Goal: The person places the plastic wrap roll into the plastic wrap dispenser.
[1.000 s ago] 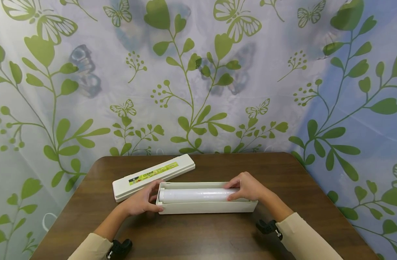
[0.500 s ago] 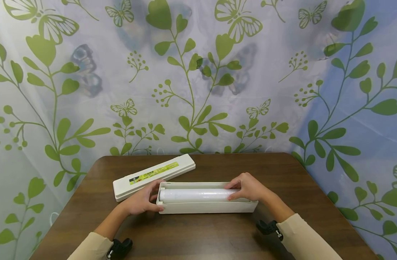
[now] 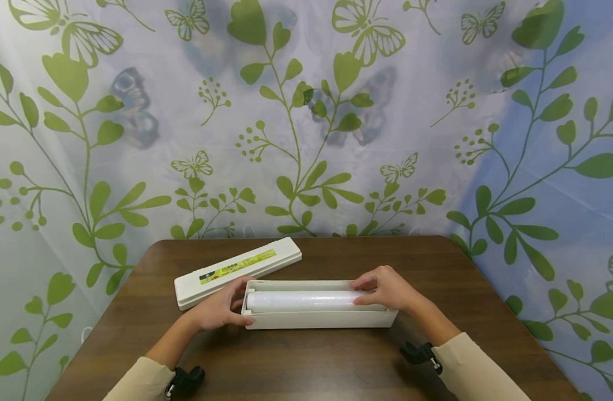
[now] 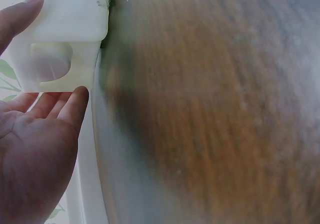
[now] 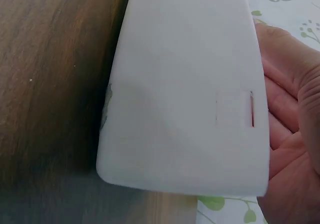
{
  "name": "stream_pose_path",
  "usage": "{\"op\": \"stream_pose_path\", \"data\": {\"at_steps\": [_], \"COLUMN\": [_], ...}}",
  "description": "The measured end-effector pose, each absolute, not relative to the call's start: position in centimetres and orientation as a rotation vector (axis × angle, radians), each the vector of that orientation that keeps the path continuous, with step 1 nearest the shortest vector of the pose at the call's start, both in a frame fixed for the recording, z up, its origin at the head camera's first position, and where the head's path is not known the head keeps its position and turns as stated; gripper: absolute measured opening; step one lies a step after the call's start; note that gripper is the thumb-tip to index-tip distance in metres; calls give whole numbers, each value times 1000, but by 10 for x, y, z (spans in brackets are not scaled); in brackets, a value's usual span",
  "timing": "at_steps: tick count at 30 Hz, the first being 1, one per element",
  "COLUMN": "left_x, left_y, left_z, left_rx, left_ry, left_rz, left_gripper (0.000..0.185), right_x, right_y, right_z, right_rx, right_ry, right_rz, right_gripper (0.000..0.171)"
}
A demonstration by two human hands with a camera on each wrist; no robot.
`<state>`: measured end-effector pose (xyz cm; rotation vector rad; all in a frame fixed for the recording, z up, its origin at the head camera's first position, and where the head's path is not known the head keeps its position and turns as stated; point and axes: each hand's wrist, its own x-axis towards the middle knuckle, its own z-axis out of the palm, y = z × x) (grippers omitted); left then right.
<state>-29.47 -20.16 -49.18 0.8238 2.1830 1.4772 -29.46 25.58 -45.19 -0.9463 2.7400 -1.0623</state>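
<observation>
A long white plastic box [image 3: 319,320] stands open-topped on the table, with a white roll of plastic wrap [image 3: 301,301] lying inside. My left hand [image 3: 220,306] grips the box's left end, thumb on the front and fingers behind. In the left wrist view, that hand [image 4: 37,149] spans the box's end wall [image 4: 82,81], which has a rounded opening. My right hand [image 3: 387,289] reaches into the box and holds the roll near its right end between thumb and fingers. The right wrist view shows the box's front wall [image 5: 180,94] covering part of this hand [image 5: 290,99].
Behind the box and to its left, a white lid [image 3: 283,253] with a yellow-green label lies at a slant on the brown wooden table [image 3: 306,367]. A leaf-and-butterfly patterned curtain [image 3: 306,139] hangs past the table's far edge.
My right hand has shifted slightly to the right along the roll. The left hand, box and lid stay about where they were.
</observation>
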Motion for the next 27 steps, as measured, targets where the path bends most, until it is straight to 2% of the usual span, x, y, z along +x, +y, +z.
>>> {"op": "stream_pose_path", "data": {"at_steps": [15,27], "left_x": [-294,-290], "left_y": [-201,-199], "left_z": [-493,-491], "left_rx": [834,861], "left_ry": [2152,2123], "left_rz": [1520,1530], "left_gripper": [91,90], "right_x": [-279,-272], "right_y": [272,288], "right_z": [-448,-457], "right_rx": [-987,-922], "right_ry": [2842,2803], "right_rz": [-1103,-1381], "right_gripper": [39,37]}}
